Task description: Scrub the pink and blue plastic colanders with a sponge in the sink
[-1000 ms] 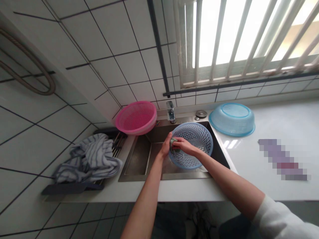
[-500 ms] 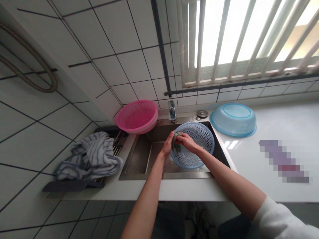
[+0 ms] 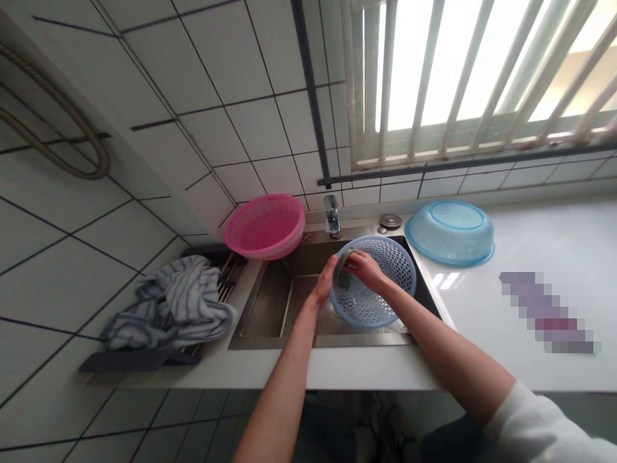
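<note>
A light blue plastic colander (image 3: 380,312), full of small holes, sits tilted within the metal sink (image 3: 270,308). My left hand (image 3: 326,283) grips its left rim. My right hand (image 3: 365,269) is closed on a grey-green cloth (image 3: 344,278) and presses it against the colander's inner wall near that rim. The fingertips of the right hand are partly hidden by the cloth. Behind the colander stands the chrome faucet (image 3: 331,215).
A pink colander (image 3: 265,228) leans at the sink's back left corner. A blue basin (image 3: 450,235) lies upside down on the counter (image 3: 482,347) at the right. A striped towel (image 3: 178,299) covers a dish rack at the left. A drain plug (image 3: 390,222) lies behind the sink.
My right hand has shifted slightly up and to the right along the colander's inside with the cloth. My left hand stays on the rim.
</note>
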{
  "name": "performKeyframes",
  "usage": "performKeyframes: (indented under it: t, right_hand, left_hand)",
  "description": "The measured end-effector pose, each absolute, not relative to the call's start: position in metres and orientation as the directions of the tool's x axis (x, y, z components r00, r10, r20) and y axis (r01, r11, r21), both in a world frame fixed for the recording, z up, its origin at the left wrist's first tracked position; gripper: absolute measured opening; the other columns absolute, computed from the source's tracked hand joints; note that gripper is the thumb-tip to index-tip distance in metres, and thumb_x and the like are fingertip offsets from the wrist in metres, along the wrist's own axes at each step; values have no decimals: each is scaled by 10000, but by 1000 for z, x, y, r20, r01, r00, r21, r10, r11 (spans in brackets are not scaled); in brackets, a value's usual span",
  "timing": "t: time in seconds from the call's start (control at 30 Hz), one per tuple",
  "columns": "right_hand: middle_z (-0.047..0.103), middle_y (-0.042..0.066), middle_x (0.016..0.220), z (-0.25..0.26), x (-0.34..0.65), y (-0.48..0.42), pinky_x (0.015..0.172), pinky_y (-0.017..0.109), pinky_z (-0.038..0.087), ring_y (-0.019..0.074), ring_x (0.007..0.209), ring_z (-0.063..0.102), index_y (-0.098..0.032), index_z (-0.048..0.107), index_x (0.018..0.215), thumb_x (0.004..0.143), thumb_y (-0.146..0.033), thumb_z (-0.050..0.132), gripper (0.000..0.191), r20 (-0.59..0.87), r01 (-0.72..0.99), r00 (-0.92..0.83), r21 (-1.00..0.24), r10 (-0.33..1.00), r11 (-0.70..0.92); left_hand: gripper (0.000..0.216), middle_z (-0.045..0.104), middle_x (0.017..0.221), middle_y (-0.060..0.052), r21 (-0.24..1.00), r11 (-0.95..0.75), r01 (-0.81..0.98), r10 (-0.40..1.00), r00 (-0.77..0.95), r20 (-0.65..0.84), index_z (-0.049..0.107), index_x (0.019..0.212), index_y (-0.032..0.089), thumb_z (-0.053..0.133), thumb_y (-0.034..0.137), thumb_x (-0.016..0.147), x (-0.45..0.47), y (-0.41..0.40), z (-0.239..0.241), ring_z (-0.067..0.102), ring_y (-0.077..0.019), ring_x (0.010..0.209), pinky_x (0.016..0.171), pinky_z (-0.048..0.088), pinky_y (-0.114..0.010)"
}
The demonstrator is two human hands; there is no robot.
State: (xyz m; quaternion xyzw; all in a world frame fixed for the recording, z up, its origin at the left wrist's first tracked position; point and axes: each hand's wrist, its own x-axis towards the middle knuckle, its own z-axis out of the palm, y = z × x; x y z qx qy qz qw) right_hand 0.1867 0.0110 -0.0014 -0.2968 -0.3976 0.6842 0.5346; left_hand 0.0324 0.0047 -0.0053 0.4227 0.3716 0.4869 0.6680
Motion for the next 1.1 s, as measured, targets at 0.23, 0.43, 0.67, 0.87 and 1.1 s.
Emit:
performKeyframes:
  t: [0.23,0.43,0.67,0.87,1.1]
  right_hand:
    - [679,-9,893,-2,176,0,768,320,548,164,787,625,-245,631,934,698,-276,765,273,-25,-504,-384,-832,923,-232]
    - [711,29,1045,-8,162,-13,720,301,554,184,860,654,-250,625,1095,693,-251,780,430,6,-459,-356,-872,934,-169]
    - [698,24,888,-1,184,9,603,235,444,137,720,604,-210,656,936,678,-362,862,364,-33,-575,-242,-800,970,-170]
    - [673,12,851,-2,185,9,748,287,474,169,791,583,-207,669,876,757,-405,776,255,123,-354,-278,-935,953,18]
    - [607,16,801,13,187,3,740,308,471,209,815,539,-233,604,804,829,-380,671,164,274,-207,-64,-944,960,256]
  left_hand:
    - [639,790,1186,-100,933,222,-282,966,196,-170,780,1187,194,670,722,845,31,4,-6,610,-352,1336,1198,399,-478]
    - [598,770,1248,-96,949,147,-277,980,168,-103,780,1190,190,742,660,823,27,6,-5,598,-338,1355,1224,365,-459]
    - [650,752,1300,-94,927,171,-333,963,254,-87,744,1270,197,715,681,839,32,6,-7,577,-328,1389,1231,357,-455]
    - [645,740,1330,-79,929,137,-345,966,256,-48,721,1317,210,705,663,859,28,7,-8,559,-307,1410,1254,327,-441]
    - [636,745,1320,-72,924,167,-345,966,244,-83,756,1255,199,722,675,835,30,7,-3,543,-334,1421,1261,320,-459]
